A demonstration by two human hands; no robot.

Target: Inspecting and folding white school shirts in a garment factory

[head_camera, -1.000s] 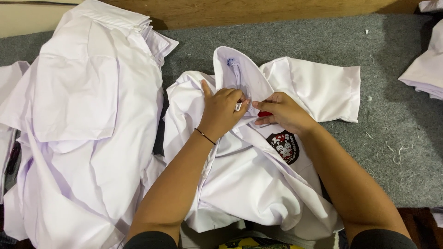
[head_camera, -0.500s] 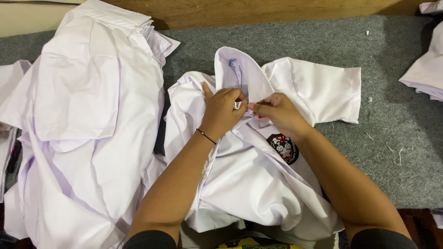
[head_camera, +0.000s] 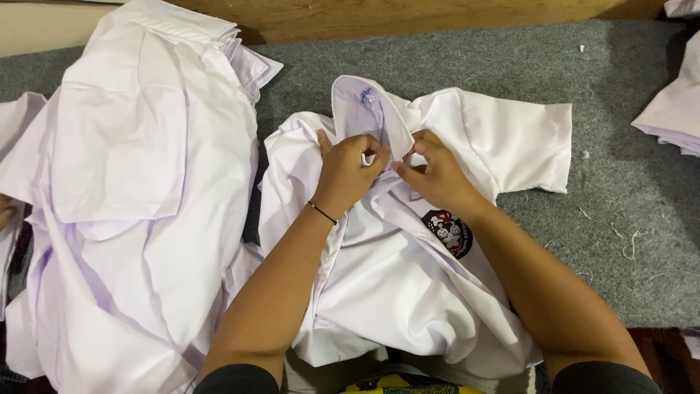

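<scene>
One white short-sleeved shirt (head_camera: 408, 292) lies front-up in the centre of the frame on the grey felt-covered desk (head_camera: 583, 109), its collar (head_camera: 361, 109) turned up toward the top of the picture and one sleeve spread out to the right. A dark round badge with red and white marks (head_camera: 447, 232) sits on the chest, just below your right wrist. Both of your hands meet at the neck opening, just under the raised collar. Your left hand (head_camera: 348, 175) has its fingers curled in and pinched on the edge of the shirt's front; a thin dark bracelet (head_camera: 321, 212) circles that wrist. Your right hand (head_camera: 435, 175) faces it, fingers bent tight and pinching the opposite edge of the cloth, so the two sets of fingertips almost touch. What exactly lies between the fingertips is too small to tell.

To the left of the shirt, filling the left third of the frame, a heap of other white shirts (head_camera: 131, 219) lies piled and rumpled, its edge touching the shirt you hold. At the right edge of the frame, well apart, part of another folded white garment (head_camera: 674, 109) shows. Along the top runs a wooden board (head_camera: 437, 11).
</scene>
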